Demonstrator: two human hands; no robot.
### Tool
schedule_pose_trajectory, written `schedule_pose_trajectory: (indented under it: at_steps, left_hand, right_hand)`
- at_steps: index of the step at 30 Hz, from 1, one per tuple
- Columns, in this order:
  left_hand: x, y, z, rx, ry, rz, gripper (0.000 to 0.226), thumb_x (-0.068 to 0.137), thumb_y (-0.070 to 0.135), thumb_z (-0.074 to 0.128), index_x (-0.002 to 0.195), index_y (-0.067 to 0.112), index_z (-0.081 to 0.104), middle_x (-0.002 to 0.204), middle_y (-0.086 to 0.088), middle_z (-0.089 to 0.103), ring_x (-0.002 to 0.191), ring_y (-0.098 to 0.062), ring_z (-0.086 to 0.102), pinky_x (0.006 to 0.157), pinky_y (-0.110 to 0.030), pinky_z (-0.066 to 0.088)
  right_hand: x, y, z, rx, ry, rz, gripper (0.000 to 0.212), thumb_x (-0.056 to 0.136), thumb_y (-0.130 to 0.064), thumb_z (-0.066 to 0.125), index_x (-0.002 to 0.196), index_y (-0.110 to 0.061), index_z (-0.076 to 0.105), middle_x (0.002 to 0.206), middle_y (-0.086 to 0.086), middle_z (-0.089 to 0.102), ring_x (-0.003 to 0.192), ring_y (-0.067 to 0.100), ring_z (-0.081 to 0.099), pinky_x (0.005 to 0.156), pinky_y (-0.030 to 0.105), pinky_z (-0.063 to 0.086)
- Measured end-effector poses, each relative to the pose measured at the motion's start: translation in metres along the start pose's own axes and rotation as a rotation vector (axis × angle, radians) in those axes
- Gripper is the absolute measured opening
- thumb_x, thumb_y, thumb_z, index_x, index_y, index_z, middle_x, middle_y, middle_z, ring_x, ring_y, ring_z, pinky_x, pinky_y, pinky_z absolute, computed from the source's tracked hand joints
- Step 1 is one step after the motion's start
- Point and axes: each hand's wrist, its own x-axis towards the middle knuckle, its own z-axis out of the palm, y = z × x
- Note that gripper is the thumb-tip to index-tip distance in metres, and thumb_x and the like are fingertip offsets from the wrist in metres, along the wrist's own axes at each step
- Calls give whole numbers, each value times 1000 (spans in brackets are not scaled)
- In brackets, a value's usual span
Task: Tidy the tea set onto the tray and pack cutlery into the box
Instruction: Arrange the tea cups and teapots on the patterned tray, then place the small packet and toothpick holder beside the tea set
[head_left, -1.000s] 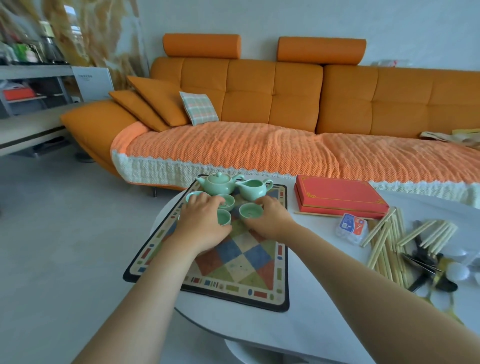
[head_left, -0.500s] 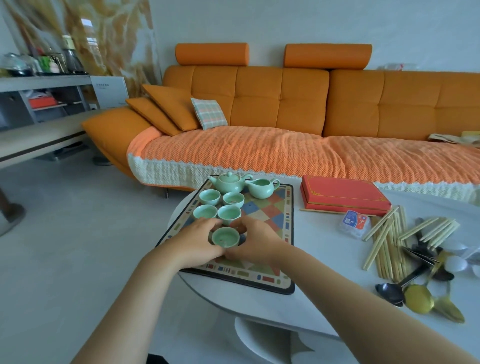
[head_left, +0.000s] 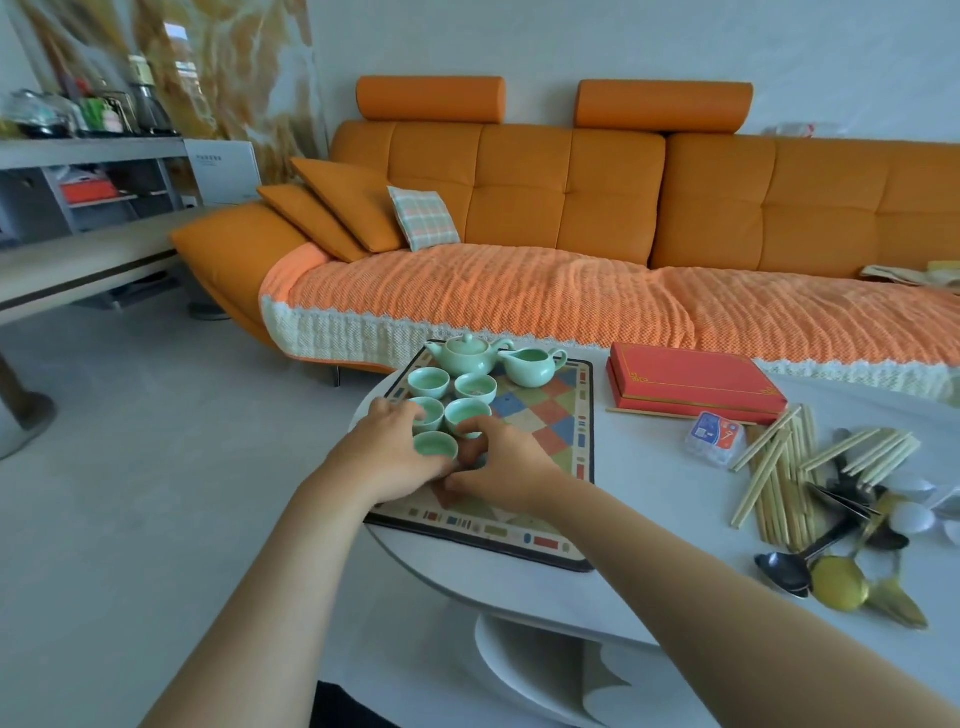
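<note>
A pale green teapot (head_left: 462, 353) and pitcher (head_left: 532, 366) stand at the far end of the checked tray (head_left: 582, 415). Several matching cups (head_left: 475, 387) sit in rows in front of them. The nearest cup (head_left: 435, 447) lies between my two hands. My left hand (head_left: 384, 457) curls round its left side, fingertips also touching the cup behind. My right hand (head_left: 506, 467) is curled against its right side, thumb and forefinger bent; a sliver of green shows under its fingers. The red box (head_left: 691, 382) lies closed to the right. Chopsticks (head_left: 779, 467) and spoons (head_left: 831, 582) lie loose beyond it.
The tray's left edge lies close to the rim of the white round table (head_left: 649, 519). A small plastic packet (head_left: 714, 436) sits between box and chopsticks. White ceramic spoons (head_left: 909, 517) lie at the far right. An orange sofa (head_left: 571, 208) stands behind the table.
Both hands have drawn back from the far cups to the tray's near half and now close on one cup set in front of the rows. In the last half second they hardly moved.
</note>
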Motion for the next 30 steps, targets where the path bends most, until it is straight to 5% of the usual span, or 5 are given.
schedule_pose_trajectory:
  at_steps: [9,16,22,27,30]
  left_hand:
    - [21,109,45,-162,54,299,40,91,41,56,129,29,48,124,8,46,110,-14,50,93,-37,46]
    - [44,183,108,-149,-124,386,47,95,37,55,139,25,44,133,6,48,116,-15,50,93,-31,42]
    - [57,213,155,-131,-228,440,62,97,29,51,152,19,26,156,-3,32,142,-22,30,114,-39,29]
    - [68,220,162,-249,-242,405,62,101,30,43,156,23,15,158,-1,27,141,-21,32,113,-40,32]
    - [70,220,157,-370,-209,395,46,100,30,46,145,28,36,141,4,47,123,-16,51,89,-31,44]
  right_hand:
    - [-28,62,-106,-174,164,62,39,88,-32,66,125,-25,56,112,-4,63,88,13,61,72,27,51]
    - [-50,142,-170,-606,246,297,68,78,-43,67,138,-28,41,133,5,50,122,28,48,101,42,42]
    - [-53,187,-183,-589,176,395,84,69,-60,68,139,-26,34,137,5,49,129,29,40,105,46,30]
    - [-47,186,-186,-568,208,309,73,66,-60,67,128,-29,42,124,0,56,118,26,48,104,45,33]
    - [-43,175,-181,-504,253,209,67,65,-54,70,122,-30,45,117,-5,57,109,22,54,97,41,38]
